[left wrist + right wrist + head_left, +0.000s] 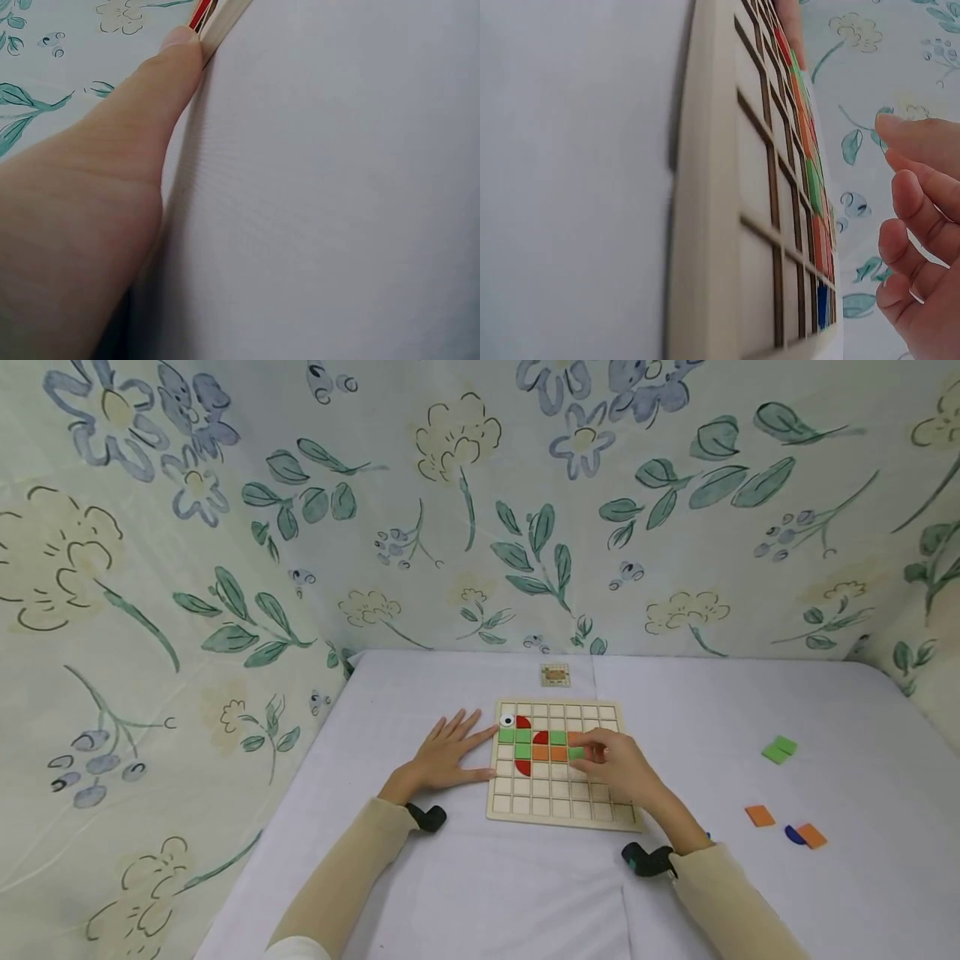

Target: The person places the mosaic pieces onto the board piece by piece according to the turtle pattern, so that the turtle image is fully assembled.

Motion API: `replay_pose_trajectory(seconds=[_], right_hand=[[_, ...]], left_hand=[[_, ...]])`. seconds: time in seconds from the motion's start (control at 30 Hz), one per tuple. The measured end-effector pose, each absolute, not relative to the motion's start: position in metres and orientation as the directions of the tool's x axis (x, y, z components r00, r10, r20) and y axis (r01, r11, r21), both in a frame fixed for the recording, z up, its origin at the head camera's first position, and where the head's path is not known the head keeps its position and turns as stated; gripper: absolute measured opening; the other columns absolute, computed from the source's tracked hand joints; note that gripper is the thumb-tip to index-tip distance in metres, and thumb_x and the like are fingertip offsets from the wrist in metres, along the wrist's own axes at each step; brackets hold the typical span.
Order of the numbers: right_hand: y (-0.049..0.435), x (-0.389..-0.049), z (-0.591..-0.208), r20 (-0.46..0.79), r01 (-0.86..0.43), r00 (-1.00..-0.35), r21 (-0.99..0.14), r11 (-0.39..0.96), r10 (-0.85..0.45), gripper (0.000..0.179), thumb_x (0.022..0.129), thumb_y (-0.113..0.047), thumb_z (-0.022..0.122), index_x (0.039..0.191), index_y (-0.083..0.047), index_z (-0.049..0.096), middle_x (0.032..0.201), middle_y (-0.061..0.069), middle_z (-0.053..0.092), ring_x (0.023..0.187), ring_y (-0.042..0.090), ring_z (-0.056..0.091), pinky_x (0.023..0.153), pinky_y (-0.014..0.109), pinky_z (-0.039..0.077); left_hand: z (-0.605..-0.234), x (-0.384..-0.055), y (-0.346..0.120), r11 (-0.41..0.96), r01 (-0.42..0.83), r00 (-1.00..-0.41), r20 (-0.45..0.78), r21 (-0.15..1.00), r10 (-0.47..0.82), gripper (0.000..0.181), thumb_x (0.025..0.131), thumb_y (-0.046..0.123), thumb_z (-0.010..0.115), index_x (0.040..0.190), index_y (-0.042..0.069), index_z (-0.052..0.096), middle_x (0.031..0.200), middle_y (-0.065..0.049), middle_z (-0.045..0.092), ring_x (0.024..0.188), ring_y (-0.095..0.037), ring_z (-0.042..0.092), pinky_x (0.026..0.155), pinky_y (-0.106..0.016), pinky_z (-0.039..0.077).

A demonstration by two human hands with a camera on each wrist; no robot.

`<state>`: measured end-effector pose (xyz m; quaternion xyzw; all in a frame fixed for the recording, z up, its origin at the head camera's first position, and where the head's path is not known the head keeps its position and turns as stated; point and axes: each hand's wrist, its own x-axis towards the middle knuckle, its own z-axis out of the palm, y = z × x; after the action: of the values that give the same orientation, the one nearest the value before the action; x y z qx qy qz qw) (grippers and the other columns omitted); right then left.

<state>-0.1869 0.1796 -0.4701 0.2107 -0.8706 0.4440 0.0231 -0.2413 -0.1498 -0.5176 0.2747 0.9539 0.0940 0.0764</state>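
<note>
On board (699,187), blue tile (823,304): right-wrist only

- Grid board (562,824): pale beige frame, cream cells, dark brown lines between them
- Square tiles on it: bright green (522,751) and orange (540,752)
- Quarter-circle tiles (523,767): solid red
- Eye tile (507,720): white, black pupil
- Loose square tiles: two green (774,753), two orange (761,816)
- Rounded loose piece (795,835): dark blue
- Small card (556,674): beige and brown, gridded
- Worktop cloth (450,877): plain white, faintly lavender
- Backdrop (480,568): white, printed with blue flowers, pale yellow blossoms, green leaves, blue-violet berries
- Sleeves (352,868): plain beige
- Wrist cameras (426,818): black
</note>
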Motion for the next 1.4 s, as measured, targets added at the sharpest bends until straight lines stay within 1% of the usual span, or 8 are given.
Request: replay_pose_trajectory(seconds=[0.33,0.6,0.7,0.77,0.9,1.0,1.23,1.4], right_hand=[[0.255,-0.170,-0.473,0.226,-0.329,-0.944,-0.692,0.642,-0.240,0.027,0.085,-0.012,0.080,0.110,-0.002,0.073,0.076,-0.001,0.054,0.073,0.016,0.047,0.057,0.025,0.035],[0.301,-0.156,-0.472,0.259,-0.313,-0.948,-0.648,0.694,-0.185,0.029,0.084,-0.013,0.082,0.109,-0.001,0.073,0.077,0.000,0.054,0.070,0.012,0.044,0.058,0.024,0.034],[0.315,-0.151,-0.474,0.270,-0.314,-0.946,-0.643,0.699,-0.177,0.028,0.084,-0.012,0.082,0.108,-0.001,0.073,0.077,0.000,0.054,0.069,0.011,0.044,0.056,0.024,0.035],[0.324,-0.148,-0.474,0.258,-0.298,-0.952,-0.654,0.695,-0.165,0.027,0.084,-0.013,0.081,0.108,-0.002,0.073,0.077,0.000,0.054,0.065,0.012,0.044,0.048,0.022,0.035],[0.343,-0.142,-0.476,0.254,-0.291,-0.954,-0.660,0.693,-0.159,0.027,0.085,-0.013,0.081,0.108,-0.002,0.073,0.077,-0.001,0.054,0.065,0.011,0.043,0.047,0.022,0.034],[0.357,-0.139,-0.478,0.259,-0.294,-0.953,-0.652,0.699,-0.159,0.027,0.085,-0.013,0.081,0.108,-0.001,0.073,0.076,-0.002,0.053,0.070,0.010,0.043,0.055,0.024,0.034],[0.385,-0.128,-0.484,0.171,-0.203,-0.978,-0.661,0.722,-0.119,0.032,0.086,-0.017,0.080,0.112,-0.001,0.071,0.079,-0.001,0.053,0.070,0.010,0.044,0.046,0.028,0.034],[0.398,-0.121,-0.488,0.116,-0.159,-0.987,-0.659,0.735,-0.109,0.039,0.083,-0.020,0.083,0.114,-0.001,0.070,0.083,0.000,0.054,0.069,0.010,0.044,0.043,0.028,0.036]], left_hand=[[-0.515,-0.239,-0.150,0.820,0.522,-0.830,-0.079,0.234,0.551,0.087,0.088,0.080,0.044,0.159,0.040,0.016,0.168,0.000,0.000,0.152,-0.027,-0.008,0.119,-0.051,-0.006],[-0.514,-0.240,-0.150,0.820,0.523,-0.831,-0.078,0.231,0.551,0.087,0.087,0.081,0.043,0.159,0.040,0.015,0.168,-0.001,0.000,0.152,-0.028,-0.007,0.119,-0.051,-0.005],[-0.515,-0.240,-0.150,0.818,0.526,-0.830,-0.069,0.231,0.553,0.087,0.087,0.080,0.044,0.159,0.040,0.016,0.168,-0.002,0.001,0.152,-0.029,-0.006,0.119,-0.052,-0.005],[-0.516,-0.240,-0.150,0.817,0.530,-0.829,-0.062,0.229,0.556,0.087,0.088,0.080,0.044,0.160,0.039,0.017,0.168,-0.002,0.001,0.152,-0.029,-0.006,0.119,-0.052,-0.005],[-0.518,-0.240,-0.150,0.816,0.533,-0.828,-0.061,0.223,0.557,0.087,0.088,0.080,0.043,0.160,0.039,0.016,0.168,-0.001,0.001,0.152,-0.028,-0.007,0.119,-0.052,-0.005],[-0.518,-0.240,-0.150,0.818,0.529,-0.829,-0.067,0.224,0.555,0.087,0.088,0.080,0.043,0.160,0.040,0.016,0.168,0.000,0.000,0.152,-0.027,-0.008,0.119,-0.051,-0.006],[-0.517,-0.239,-0.149,0.821,0.524,-0.831,-0.074,0.226,0.551,0.086,0.088,0.079,0.045,0.159,0.041,0.015,0.167,0.001,-0.001,0.152,-0.027,-0.008,0.119,-0.051,-0.007],[-0.517,-0.240,-0.149,0.823,0.521,-0.832,-0.079,0.227,0.549,0.087,0.087,0.080,0.044,0.159,0.041,0.015,0.167,0.001,-0.001,0.152,-0.026,-0.008,0.119,-0.050,-0.007]])
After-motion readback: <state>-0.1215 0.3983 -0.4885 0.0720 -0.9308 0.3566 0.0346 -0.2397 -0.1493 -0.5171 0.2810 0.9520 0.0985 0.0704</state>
